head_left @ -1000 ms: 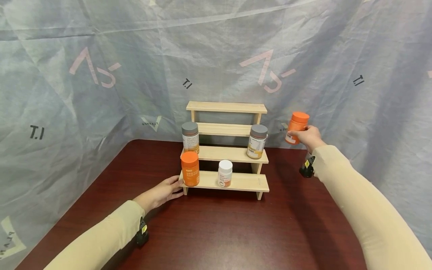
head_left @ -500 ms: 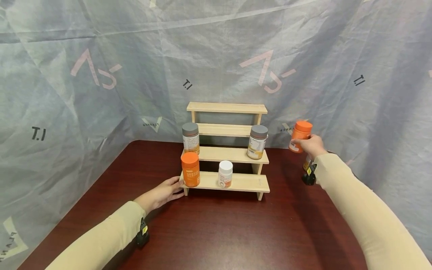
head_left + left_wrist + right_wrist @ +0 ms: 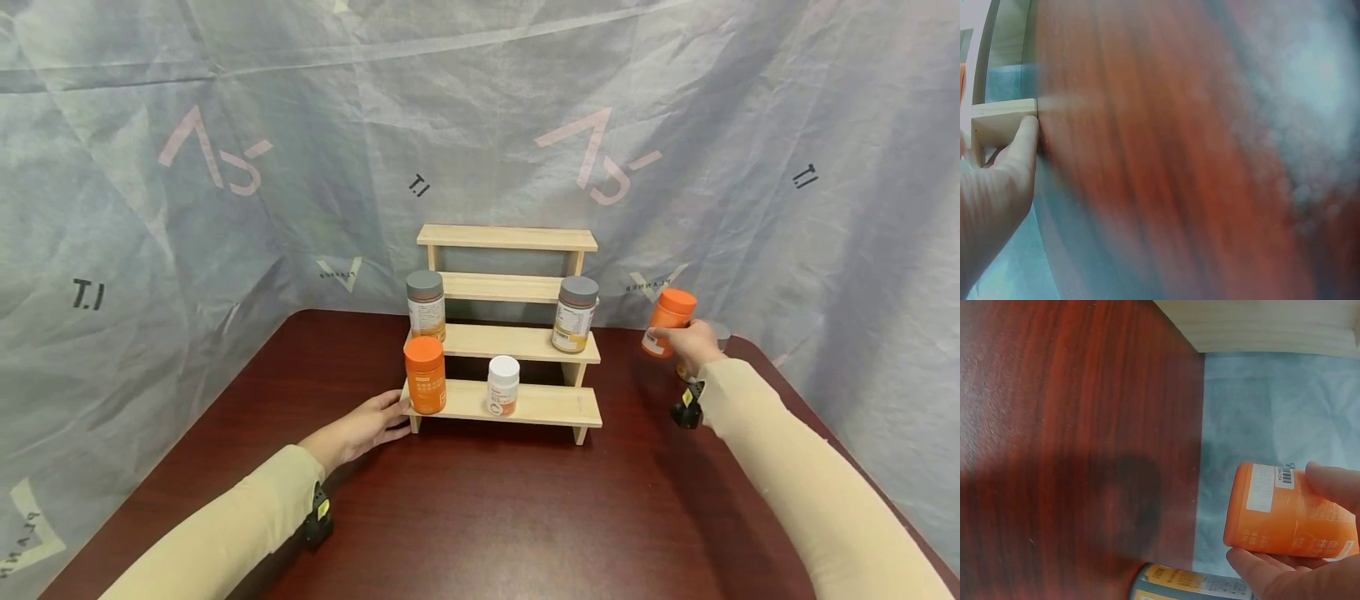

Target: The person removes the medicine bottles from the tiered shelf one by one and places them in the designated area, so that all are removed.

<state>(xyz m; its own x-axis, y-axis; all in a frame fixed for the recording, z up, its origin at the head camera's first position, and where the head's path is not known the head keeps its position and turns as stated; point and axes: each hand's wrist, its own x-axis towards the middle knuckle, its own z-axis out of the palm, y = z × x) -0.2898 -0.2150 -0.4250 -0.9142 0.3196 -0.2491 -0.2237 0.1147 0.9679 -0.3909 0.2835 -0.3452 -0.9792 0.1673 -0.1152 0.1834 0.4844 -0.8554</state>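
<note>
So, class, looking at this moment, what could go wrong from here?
1. The right hand could bump the grey-lidded jar, which it partly hides in the head view.
2. The held orange jar is tilted in the air, so a loosened hold might drop it.
3. The left hand holds the end of the wooden stand; a jerk there might topple the other orange jar on the lowest step.

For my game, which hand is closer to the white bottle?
Left: the left hand holds the shelf, left of the white bottle; the right hand is farther away, past the shelf's right end.
</note>
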